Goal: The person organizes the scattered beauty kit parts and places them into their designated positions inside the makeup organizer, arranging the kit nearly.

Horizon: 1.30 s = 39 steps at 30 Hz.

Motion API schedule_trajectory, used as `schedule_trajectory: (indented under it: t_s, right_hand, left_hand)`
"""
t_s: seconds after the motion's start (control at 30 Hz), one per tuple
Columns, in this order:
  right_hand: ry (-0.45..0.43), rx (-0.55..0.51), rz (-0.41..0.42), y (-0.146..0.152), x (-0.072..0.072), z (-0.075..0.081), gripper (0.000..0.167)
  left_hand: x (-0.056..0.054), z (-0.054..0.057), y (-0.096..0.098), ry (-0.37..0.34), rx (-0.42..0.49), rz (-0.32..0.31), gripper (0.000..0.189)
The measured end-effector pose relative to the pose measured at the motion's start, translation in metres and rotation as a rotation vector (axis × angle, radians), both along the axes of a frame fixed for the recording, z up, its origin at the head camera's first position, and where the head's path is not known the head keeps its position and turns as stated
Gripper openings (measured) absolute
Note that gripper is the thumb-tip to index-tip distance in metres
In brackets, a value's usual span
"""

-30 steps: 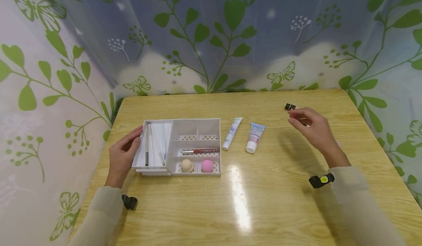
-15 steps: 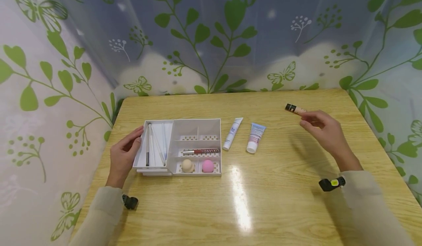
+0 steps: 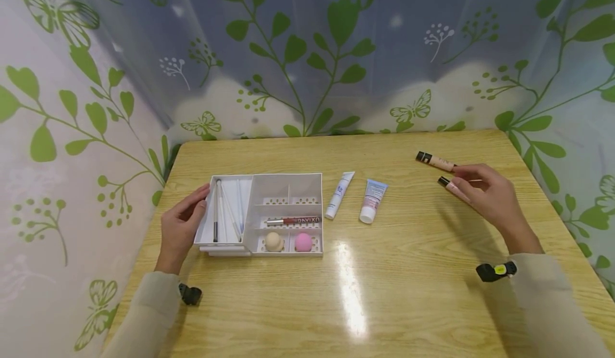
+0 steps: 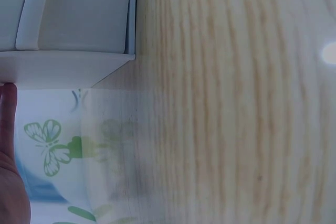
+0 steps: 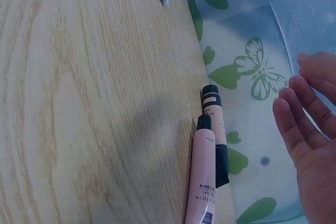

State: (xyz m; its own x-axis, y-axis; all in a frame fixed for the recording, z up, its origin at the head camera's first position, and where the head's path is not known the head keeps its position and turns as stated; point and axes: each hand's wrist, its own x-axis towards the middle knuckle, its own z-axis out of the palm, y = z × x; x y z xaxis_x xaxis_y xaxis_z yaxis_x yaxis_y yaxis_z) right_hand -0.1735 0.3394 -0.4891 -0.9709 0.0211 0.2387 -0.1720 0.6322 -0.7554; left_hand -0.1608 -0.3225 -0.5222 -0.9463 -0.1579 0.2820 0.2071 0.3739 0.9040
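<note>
My left hand (image 3: pixel 180 224) rests against the left side of a white makeup organizer (image 3: pixel 288 182), fingers fairly straight along its wall. In the left wrist view a finger (image 4: pixel 8 114) touches the box. My right hand (image 3: pixel 490 198) hovers over the right of the table with bent, relaxed fingers and holds nothing. Under and beside it lie a beige stick (image 3: pixel 434 161) with black ends and a pink tube (image 3: pixel 451 187) with a black cap. The hand partly hides both in the head view. The right wrist view shows the pink tube (image 5: pixel 202 171) lying beside the beige stick (image 5: pixel 213 114).
Makeup brushes (image 3: pixel 215 211) lie in the organizer's left tray. Its other compartments hold a red lip gloss (image 3: pixel 300 220), a beige sponge (image 3: pixel 273 241) and a pink sponge (image 3: pixel 303 242). A slim white tube (image 3: pixel 339 195) and a blue-pink tube (image 3: pixel 373 200) lie right of it.
My right hand has drawn back to the right and toward me, uncovering more of the beige stick and the pink tube. My left hand stays at the organizer.
</note>
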Motion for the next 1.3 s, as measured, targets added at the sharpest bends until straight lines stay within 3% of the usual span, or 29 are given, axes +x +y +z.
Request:
schedule_trajectory:
  t_s: [0.37, 0.73, 1.13, 1.3]
  right_hand:
    - [-0.002, -0.010, -0.030, 0.020, 0.007, -0.004, 0.037]
    - [-0.060, -0.006, -0.067, 0.040, 0.016, -0.009, 0.044]
    - [-0.048, -0.025, -0.097, 0.061, 0.020, -0.017, 0.039]
    - [-0.008, -0.047, -0.070, 0.067, 0.021, -0.021, 0.035]
  left_hand:
    - [0.000, -0.001, -0.001, 0.001, -0.008, -0.002, 0.030]
    - [0.000, 0.000, -0.001, -0.002, -0.016, -0.008, 0.030]
    - [0.000, 0.000, -0.001, 0.004, -0.015, -0.003, 0.030]
    - [-0.001, -0.001, -0.002, 0.006, -0.015, -0.006, 0.030]
